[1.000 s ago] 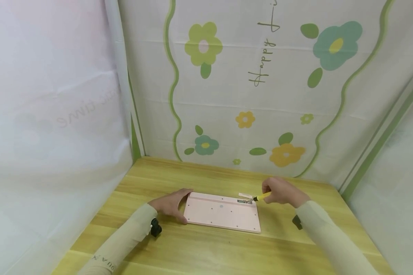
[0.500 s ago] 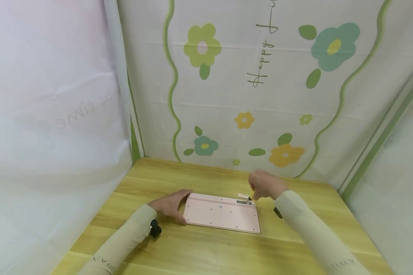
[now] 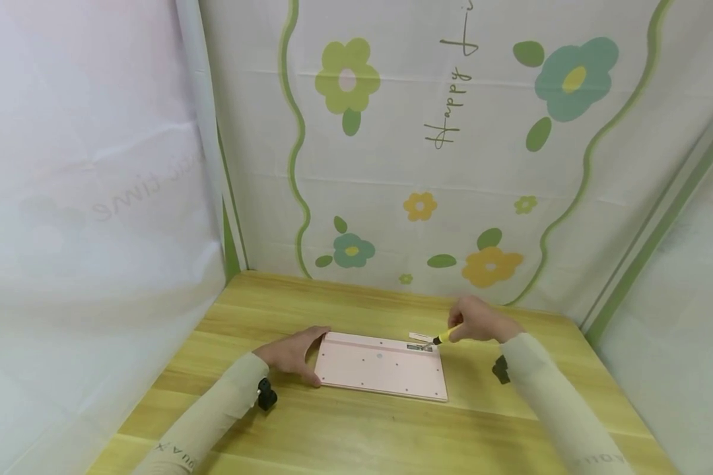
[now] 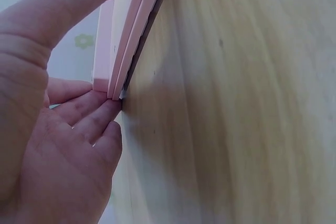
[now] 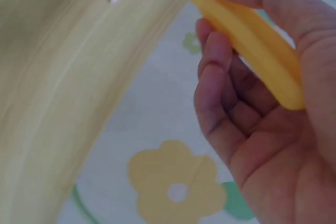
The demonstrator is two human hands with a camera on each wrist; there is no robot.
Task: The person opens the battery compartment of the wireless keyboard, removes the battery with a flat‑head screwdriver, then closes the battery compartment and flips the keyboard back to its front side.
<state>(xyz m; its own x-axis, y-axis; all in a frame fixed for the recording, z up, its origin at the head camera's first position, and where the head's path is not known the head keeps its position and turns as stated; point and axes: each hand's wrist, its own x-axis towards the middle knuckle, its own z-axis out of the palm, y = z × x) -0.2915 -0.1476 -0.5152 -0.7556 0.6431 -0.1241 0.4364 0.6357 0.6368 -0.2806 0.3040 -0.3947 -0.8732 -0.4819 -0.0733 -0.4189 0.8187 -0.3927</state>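
Note:
A pink keyboard (image 3: 374, 376) lies face down on the table, screw dots on its back and a narrow open compartment (image 3: 419, 348) near its far right corner. My left hand (image 3: 291, 354) grips its left end, thumb at the near corner and fingers against the far one; the left wrist view shows those fingers (image 4: 86, 114) on its edge. My right hand (image 3: 481, 320) pinches the yellow handle (image 5: 247, 40) of a tool with a black collar, perhaps a screwdriver. Its thin grey tip is at the compartment, too small to tell whether it touches the inside.
A small pale pink cover strip (image 3: 420, 336) lies on the table just beyond the compartment. The wooden table (image 3: 333, 435) meets a white flower-print cloth (image 3: 386, 165) at the back, with more cloth hanging at both sides.
My right hand swung left and over the compartment half a second ago, then came back right, showing the yellow handle again. The left hand and keyboard stay put; the view shifts slightly.

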